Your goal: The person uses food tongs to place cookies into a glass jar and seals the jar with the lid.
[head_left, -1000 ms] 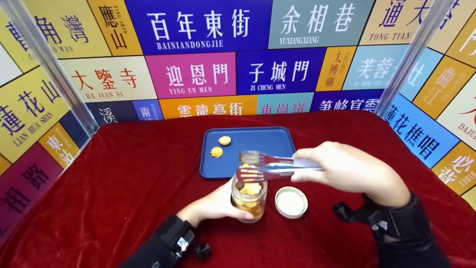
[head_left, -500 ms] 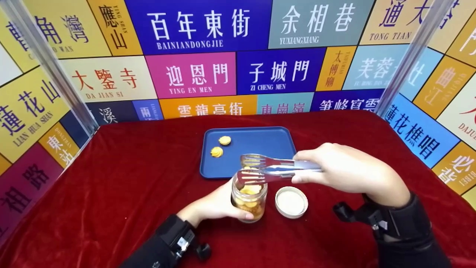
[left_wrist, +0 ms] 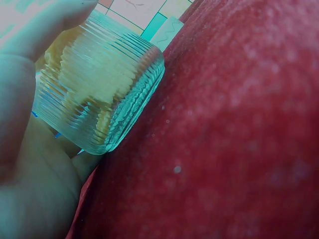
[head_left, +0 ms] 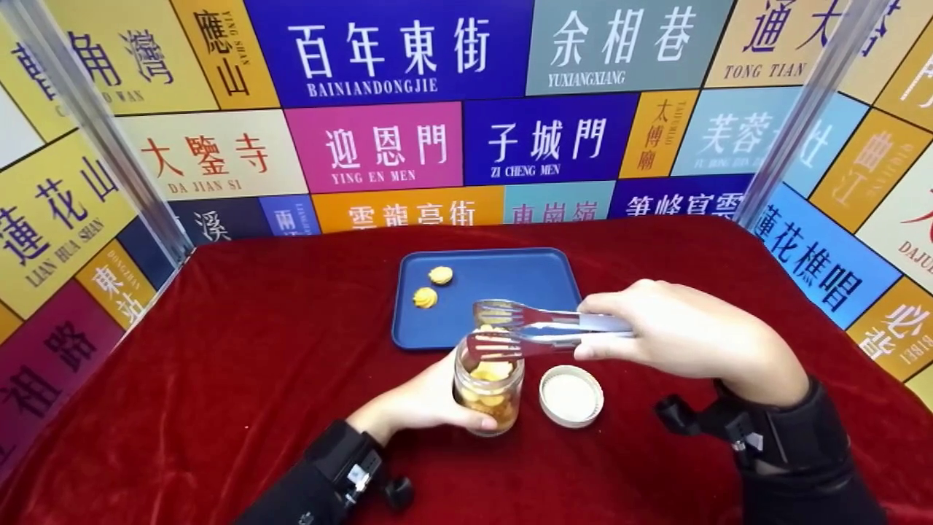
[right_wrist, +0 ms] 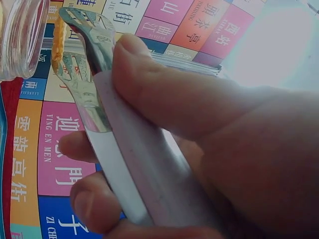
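Note:
My left hand [head_left: 426,399] grips a ribbed clear glass jar [head_left: 490,405] by its side. Through its wall in the left wrist view, pale yellow cookies [left_wrist: 99,74] show. My right hand [head_left: 674,328] holds metal tongs [head_left: 557,324] by their pale handles, thumb on one arm and fingers on the other. Their slotted heads hover just over the jar's open mouth. In the right wrist view a ridged cookie [right_wrist: 59,45] sits between the tong heads, beside the jar's threaded rim [right_wrist: 22,45].
Behind the jar lies a blue tray [head_left: 510,277] with two swirled cookies, one nearer the back [head_left: 440,275] and one in front [head_left: 425,297]. A round lid [head_left: 572,396] rests right of the jar on the red cloth [head_left: 291,313]. Colourful lettered panels [head_left: 379,146] stand behind.
The tongs, blurred a second ago, look steadier and have shifted very slightly right with my right hand. My left hand and the jar keep their place, as do the cookies on the tray.

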A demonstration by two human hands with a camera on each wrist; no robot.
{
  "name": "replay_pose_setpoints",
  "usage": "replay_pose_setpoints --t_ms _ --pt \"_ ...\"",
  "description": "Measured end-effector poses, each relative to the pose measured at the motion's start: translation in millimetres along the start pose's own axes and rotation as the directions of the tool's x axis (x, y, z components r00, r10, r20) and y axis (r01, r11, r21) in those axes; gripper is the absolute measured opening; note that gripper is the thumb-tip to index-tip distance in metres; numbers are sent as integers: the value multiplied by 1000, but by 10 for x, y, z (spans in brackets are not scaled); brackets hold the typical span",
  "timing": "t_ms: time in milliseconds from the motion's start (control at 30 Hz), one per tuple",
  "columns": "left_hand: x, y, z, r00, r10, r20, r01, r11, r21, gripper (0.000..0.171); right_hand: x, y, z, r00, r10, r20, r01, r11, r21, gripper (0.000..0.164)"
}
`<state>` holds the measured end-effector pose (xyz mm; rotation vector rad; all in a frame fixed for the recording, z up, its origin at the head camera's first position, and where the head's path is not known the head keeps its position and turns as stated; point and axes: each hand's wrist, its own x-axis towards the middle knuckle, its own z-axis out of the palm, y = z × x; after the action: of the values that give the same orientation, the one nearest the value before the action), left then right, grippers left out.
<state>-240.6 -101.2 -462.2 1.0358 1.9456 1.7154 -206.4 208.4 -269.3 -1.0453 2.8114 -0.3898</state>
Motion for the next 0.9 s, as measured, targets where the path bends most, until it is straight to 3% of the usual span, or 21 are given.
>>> replay_pose_setpoints --t_ms 333,633,900 --pt "-20 15 16 997 -63 -42 64 997 32 92 10 4 0 1000 4 -3 -4 1000 20 39" --pt "-23 17 11 998 -49 -43 50 999 11 92 14 32 -5 1000 24 -18 -23 999 46 40" --pt "-16 13 10 999 -12 -43 13 999 46 92 85 162 21 994 75 -74 -71 996 44 36"
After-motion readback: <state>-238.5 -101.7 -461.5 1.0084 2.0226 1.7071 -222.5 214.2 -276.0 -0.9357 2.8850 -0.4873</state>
